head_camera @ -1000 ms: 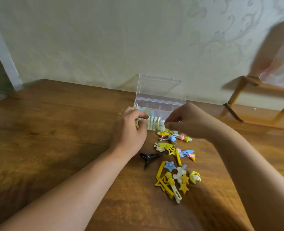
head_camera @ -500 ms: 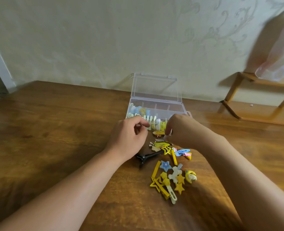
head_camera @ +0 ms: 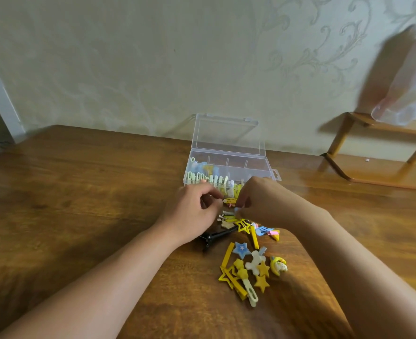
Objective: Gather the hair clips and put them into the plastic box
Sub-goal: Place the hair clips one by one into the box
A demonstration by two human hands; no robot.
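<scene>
Head view: open plastic box (head_camera: 260, 167) holds pale hair clips (head_camera: 208, 178).

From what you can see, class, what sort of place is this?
Probably a room at home: a wooden table against patterned wallpaper, with a small wooden shelf and hair clips being sorted.

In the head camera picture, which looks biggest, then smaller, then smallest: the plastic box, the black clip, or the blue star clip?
1. Plastic box, biggest by far.
2. Black clip, partly hidden under the left hand.
3. Blue star clip, smallest.
</scene>
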